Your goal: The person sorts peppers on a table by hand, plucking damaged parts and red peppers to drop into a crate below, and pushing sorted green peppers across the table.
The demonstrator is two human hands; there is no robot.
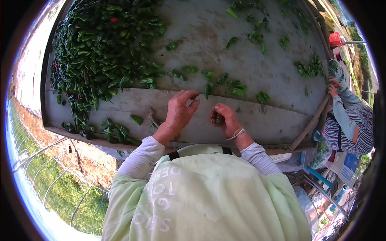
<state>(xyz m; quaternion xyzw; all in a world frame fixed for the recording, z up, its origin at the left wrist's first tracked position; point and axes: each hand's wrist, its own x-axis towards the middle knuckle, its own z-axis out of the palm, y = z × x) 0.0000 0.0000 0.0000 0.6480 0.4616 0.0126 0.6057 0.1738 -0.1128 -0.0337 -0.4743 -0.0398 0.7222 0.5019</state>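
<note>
My left hand [181, 111] hovers over the front board of the sorting table [193, 38], thumb and forefinger apart, with nothing visible between them. Just beyond its fingertips lies a green pepper [207, 90]. To the right, my right hand [228, 121], with a metal band at the wrist, is curled closed. Dark green shows between its fingers and looks like a pepper, mostly hidden. Several loose green peppers [236, 91] are scattered in front of both hands. A large heap of green peppers [104, 48] with a few red ones covers the table's left side.
Wooden edging [309, 122] borders the table. A stem-like piece [151, 116] lies by my left wrist, with peppers [116, 130] near the front corner. At the right end another person [348, 120] in stripes reaches to peppers [311, 66]. Crates [349, 168] stand below.
</note>
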